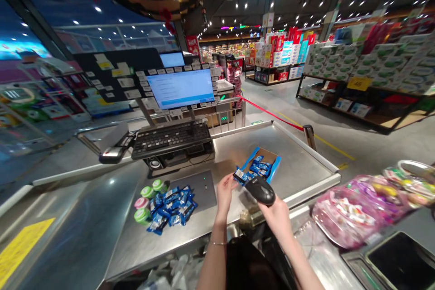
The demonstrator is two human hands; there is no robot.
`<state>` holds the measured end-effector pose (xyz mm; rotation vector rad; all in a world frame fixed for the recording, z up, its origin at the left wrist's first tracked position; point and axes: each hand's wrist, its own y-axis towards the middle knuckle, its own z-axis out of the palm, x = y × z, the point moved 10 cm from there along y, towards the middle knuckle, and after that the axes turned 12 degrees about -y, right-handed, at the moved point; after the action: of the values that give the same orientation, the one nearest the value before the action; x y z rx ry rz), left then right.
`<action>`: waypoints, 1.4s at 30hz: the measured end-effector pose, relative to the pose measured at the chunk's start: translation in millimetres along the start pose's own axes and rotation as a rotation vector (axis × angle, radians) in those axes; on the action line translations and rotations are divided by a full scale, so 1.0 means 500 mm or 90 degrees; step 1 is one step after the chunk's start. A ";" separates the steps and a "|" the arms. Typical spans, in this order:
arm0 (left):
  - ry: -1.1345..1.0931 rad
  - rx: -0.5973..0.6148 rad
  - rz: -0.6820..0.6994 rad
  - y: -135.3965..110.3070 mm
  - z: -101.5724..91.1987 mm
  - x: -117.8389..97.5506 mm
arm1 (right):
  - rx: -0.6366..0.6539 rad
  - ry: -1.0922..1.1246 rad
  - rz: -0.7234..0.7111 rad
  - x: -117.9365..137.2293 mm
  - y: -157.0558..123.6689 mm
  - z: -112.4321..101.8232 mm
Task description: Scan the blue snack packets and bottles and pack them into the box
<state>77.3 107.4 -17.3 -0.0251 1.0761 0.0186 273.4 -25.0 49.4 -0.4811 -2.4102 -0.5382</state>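
Holding a small blue snack packet [240, 176] in pinched fingers, the left hand [224, 190] is just above the shiny metal counter [299, 158]. The right hand [277, 215] is wrapped around a black scanner [261, 190], right beside the packet. An open blue box [276, 168] of more packets sits just behind.

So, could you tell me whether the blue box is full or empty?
Partly filled: the blue box holds packets near its front, bare cardboard behind.

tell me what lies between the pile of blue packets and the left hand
Head view: the bare right part of a flat grey plate set into the counter lies between the pile of blue packets and the left hand.
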 end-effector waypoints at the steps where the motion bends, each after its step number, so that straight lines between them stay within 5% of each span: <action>1: 0.006 -0.009 0.001 -0.009 -0.014 -0.002 | 0.022 -0.021 -0.017 0.012 -0.005 0.009; 9: 0.015 -0.040 0.005 -0.043 -0.078 -0.009 | 0.107 -0.116 -0.072 0.060 -0.030 0.050; 18: -0.013 -0.100 0.022 -0.057 -0.130 0.000 | 0.101 -0.015 -0.062 0.084 -0.038 0.043; 23: 0.007 -0.282 0.143 -0.066 -0.274 -0.064 | 0.100 0.055 -0.049 0.089 -0.046 0.048; 27: 0.222 -0.507 0.239 -0.093 -0.434 -0.186 | 0.112 0.098 -0.039 0.090 -0.054 0.064; 32: 0.430 -0.717 0.303 -0.155 -0.550 -0.306 | 0.115 0.121 -0.033 0.088 -0.059 0.077; 36: 0.372 -0.776 0.274 -0.202 -0.597 -0.279 | 0.124 0.134 -0.041 0.093 -0.063 0.088; 42: 0.239 -0.673 0.214 -0.170 -0.596 -0.176 | 0.158 0.134 -0.052 0.106 -0.068 0.104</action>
<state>-224.3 13.2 -80.2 -0.8251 1.3279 0.9142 193.2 -17.7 36.5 -0.2083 -2.2610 -0.3004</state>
